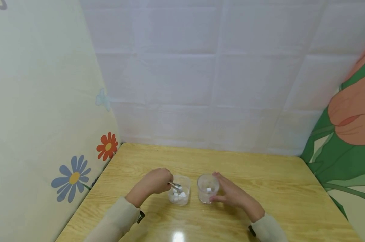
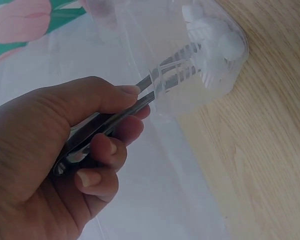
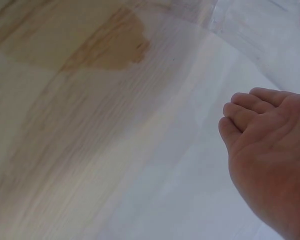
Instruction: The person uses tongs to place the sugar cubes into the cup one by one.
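My left hand (image 1: 156, 181) grips metal tongs (image 2: 135, 102) between thumb and curled fingers. The tongs' tips reach into a clear plastic box (image 1: 186, 183), among several small white cubes (image 1: 181, 195). Whether the tips pinch a cube is hard to tell. Just right of the box stands a clear cup (image 1: 203, 197), with at least one white cube (image 1: 208, 190) in it. My right hand (image 1: 232, 193) holds this cup from the right, thumb at the near side and fingers at the far side. In the right wrist view, that hand (image 3: 275, 150) shows at the right edge.
A wood-grain table (image 1: 261, 178) carries the box and cup near its middle. Behind it hangs a creased white cloth (image 1: 182, 74). Flower-patterned sheets flank the table, with a blue flower (image 1: 73, 178) at left and a large pink bloom (image 1: 357, 114) at right.
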